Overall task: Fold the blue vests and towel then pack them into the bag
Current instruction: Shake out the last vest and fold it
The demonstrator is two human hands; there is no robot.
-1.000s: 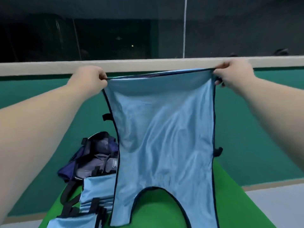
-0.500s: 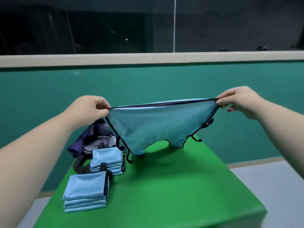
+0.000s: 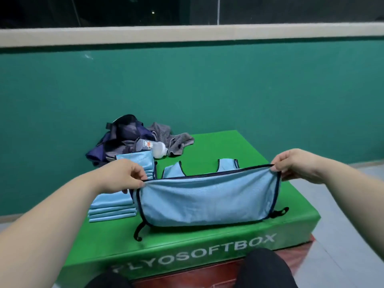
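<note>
Vest (image 3: 207,201) hem (dark-trimmed) pinched between left hand (image 3: 126,176) and right hand (image 3: 295,165) fingertips.

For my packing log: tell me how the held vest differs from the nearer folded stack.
The held vest is one piece, half-folded, pinched up by the left hand and right hand; the nearer stack is several pieces, folded small, lying flat on the green box. Both are light blue.

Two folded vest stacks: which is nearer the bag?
The far stack, next to the navy bag; the near stack lies toward the box's front edge.
</note>
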